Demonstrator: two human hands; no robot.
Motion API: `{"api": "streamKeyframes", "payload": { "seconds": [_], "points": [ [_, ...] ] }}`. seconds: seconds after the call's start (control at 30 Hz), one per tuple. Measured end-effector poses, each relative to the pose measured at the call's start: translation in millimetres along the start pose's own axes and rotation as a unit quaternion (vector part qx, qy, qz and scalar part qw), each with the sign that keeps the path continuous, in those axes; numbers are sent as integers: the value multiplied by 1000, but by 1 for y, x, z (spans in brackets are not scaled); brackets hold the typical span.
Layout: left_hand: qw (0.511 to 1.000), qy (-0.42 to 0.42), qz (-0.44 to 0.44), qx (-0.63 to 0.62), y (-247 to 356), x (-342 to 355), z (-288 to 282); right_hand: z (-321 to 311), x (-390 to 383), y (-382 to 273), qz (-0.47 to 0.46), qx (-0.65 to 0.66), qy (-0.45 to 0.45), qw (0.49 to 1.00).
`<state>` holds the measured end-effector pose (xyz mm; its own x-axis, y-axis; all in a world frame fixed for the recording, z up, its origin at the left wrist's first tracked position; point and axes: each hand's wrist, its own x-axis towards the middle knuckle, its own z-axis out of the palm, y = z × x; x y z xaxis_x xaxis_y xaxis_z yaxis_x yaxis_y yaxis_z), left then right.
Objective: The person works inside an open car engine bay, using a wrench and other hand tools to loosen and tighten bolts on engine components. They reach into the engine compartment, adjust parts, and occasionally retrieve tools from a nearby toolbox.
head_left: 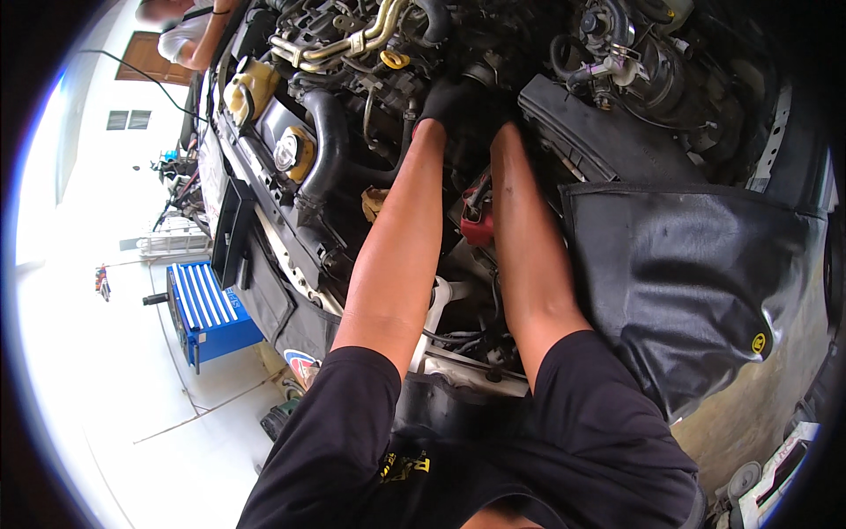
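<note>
Both my arms reach forward into the engine bay of a car. My left hand (445, 99), in a black glove, is deep among dark parts beside the engine. Close by, my right hand (495, 108) is gloved in black too and lies in shadow. Just beyond them is a round metal collar or clamp (480, 74). The fingers of both hands merge with the dark parts, so what they touch is hidden. A long black plastic housing (599, 132) lies right of my right hand. To the left, a thick black hose (328, 141) curves down.
A black fender cover (696, 273) drapes over the right side. Gold metal pipes (344, 48), a yellow dipstick handle (396, 60) and a yellowish reservoir (251, 88) are at the far left. A red part (478, 216) sits between my forearms. Beyond stand a blue tool cabinet (211, 309) and another person (189, 40).
</note>
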<state>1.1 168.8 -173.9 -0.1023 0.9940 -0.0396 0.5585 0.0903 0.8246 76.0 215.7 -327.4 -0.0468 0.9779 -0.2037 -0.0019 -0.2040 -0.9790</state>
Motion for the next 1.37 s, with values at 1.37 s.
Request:
{"api": "streamKeyframes", "payload": {
  "seconds": [1.37],
  "points": [
    [961, 111, 48, 247, 2, -14, 10, -33, -41, -49, -185, -412, -80, 889]
  ]
}}
